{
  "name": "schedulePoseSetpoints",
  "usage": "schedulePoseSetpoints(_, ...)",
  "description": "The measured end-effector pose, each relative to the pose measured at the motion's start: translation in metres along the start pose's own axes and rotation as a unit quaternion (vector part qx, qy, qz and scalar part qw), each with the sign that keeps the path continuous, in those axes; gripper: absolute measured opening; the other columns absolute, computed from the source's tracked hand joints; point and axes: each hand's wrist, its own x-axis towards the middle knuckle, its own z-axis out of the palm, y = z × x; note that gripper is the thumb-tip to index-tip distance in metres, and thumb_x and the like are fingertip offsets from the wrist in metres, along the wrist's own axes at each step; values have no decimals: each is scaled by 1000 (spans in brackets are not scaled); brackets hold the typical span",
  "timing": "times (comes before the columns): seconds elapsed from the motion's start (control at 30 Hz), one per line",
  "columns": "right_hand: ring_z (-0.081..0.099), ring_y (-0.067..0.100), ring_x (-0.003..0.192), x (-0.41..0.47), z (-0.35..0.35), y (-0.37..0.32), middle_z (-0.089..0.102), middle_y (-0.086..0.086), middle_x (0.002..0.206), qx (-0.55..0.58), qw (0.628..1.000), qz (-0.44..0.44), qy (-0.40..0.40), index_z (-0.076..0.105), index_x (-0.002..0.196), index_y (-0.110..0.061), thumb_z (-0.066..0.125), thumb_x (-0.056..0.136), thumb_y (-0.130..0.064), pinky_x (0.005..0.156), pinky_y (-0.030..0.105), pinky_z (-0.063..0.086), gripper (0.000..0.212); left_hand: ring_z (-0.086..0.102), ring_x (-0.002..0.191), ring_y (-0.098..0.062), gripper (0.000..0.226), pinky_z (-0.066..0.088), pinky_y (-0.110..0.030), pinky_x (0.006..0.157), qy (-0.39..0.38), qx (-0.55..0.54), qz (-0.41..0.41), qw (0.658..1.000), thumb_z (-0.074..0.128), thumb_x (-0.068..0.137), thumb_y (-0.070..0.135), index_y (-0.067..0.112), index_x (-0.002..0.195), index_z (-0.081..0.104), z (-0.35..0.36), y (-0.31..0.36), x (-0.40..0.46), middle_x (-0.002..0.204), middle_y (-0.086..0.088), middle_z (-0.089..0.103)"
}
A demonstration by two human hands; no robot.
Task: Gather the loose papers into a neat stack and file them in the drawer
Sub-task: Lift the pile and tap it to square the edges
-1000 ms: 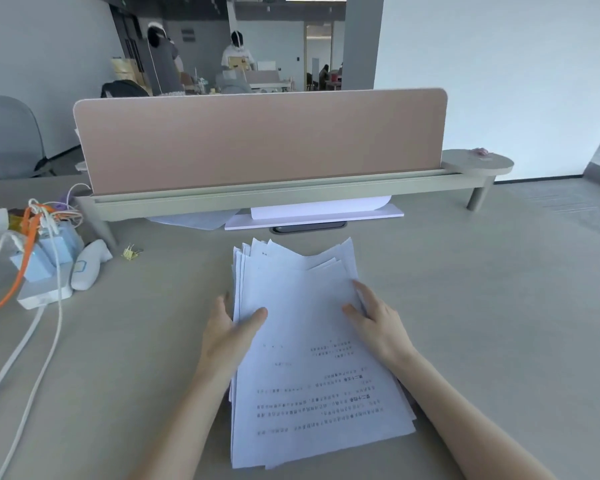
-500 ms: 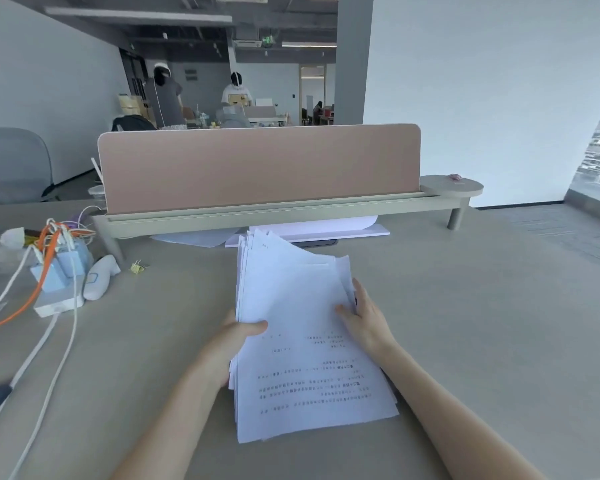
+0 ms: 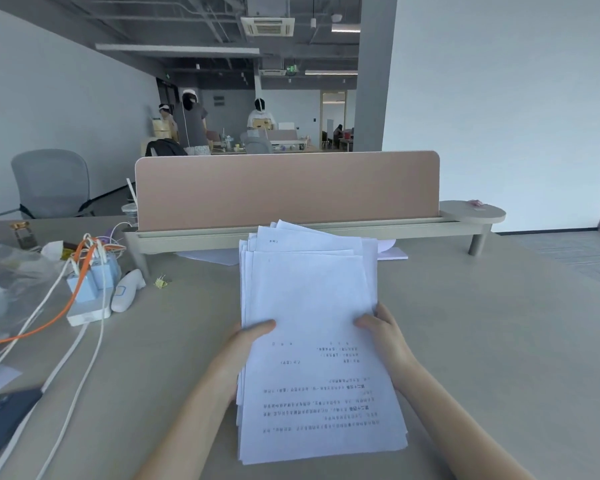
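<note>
Uneven papers (image 3: 312, 306) between both hands' side grips

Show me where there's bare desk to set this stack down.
Free: the desk right of the paper stack, from the right hand to the shelf leg. Crowded: left, with power strip, cables, binder clip.

Open-plan office | pale beige desk (image 3: 499, 323) in front | pink divider panel (image 3: 288, 188) standing along its far edge | grey swivel chair (image 3: 51, 183) at left | white walls (image 3: 499, 98) | grey pillar (image 3: 374, 81) | exposed dark ceiling with strip lights (image 3: 329, 72) and an air-conditioning vent (image 3: 267, 26)
</note>
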Motion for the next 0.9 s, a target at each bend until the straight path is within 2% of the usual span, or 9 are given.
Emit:
schedulePoseSetpoints(0.07,68,28,91,-3,1,0,65,10,109,4,1000,1,-6,53,116,-10,51,87,-4,71,39,55,30,76,90,-18,29,58,-30,81,-6,8,-2,1000,77,77,22,13,105,76,-1,0,-2,87,1,81)
schedulePoseSetpoints(0.13,66,29,91,-6,2,0,62,12,111,10,1000,-1,-16,51,115,-9,54,82,-8,76,44,57,33,77,85,-14,32,59,-26,73,-10,10,10,1000,77,76,20,13,107,75,-3,0,-3,87,2,81)
schedulePoseSetpoints(0.2,65,32,97,-10,3,-1,61,15,116,24,999,-5,-25,48,120,-8,56,75,-12,88,53,54,46,77,80,-12,30,58,-26,68,-12,4,25,1000,76,81,16,14,111,72,-3,0,-6,89,1,81)
schedulePoseSetpoints(0.33,67,36,109,-20,2,-13,63,15,126,13,998,-40,-37,52,124,-15,53,80,-5,90,54,55,45,76,89,-22,24,57,-41,85,-23,-13,43,999,70,87,11,17,111,69,-1,7,-16,101,-5,79)
schedulePoseSetpoints(0.43,66,33,115,-27,6,-33,65,12,127,-56,990,-123,-37,54,125,-20,53,79,-4,94,58,54,49,74,100,-26,21,55,-48,93,-20,1,90,996,67,90,10,18,109,70,0,20,-18,109,-6,78)
schedulePoseSetpoints(0.53,66,26,114,-32,12,-58,69,1,122,-133,974,-185,-21,54,128,-28,50,82,-7,94,52,55,51,71,106,-26,20,53,-50,97,4,20,139,990,67,91,14,21,110,69,5,35,-19,115,-5,75)
schedulePoseSetpoints(0.7,63,21,96,-38,22,-85,66,-6,98,-105,972,-209,1,57,115,-24,48,87,1,82,34,52,38,73,102,-23,22,55,-45,94,29,11,182,983,72,88,19,17,110,71,12,57,-23,109,-1,77)
schedulePoseSetpoints(0.83,68,19,108,-40,21,-96,71,-3,116,-48,976,-213,-22,57,120,-25,56,90,-3,89,37,56,38,75,97,-18,21,55,-39,88,30,-12,189,981,79,79,20,20,100,74,11,64,-26,100,5,80)
schedulePoseSetpoints(0.9,70,10,106,-42,20,-101,71,-9,115,-31,974,-223,-30,56,120,-31,62,93,-8,83,30,56,36,76,90,-15,14,56,-37,85,38,-17,185,982,79,81,17,21,95,75,12,67,-27,93,7,80)
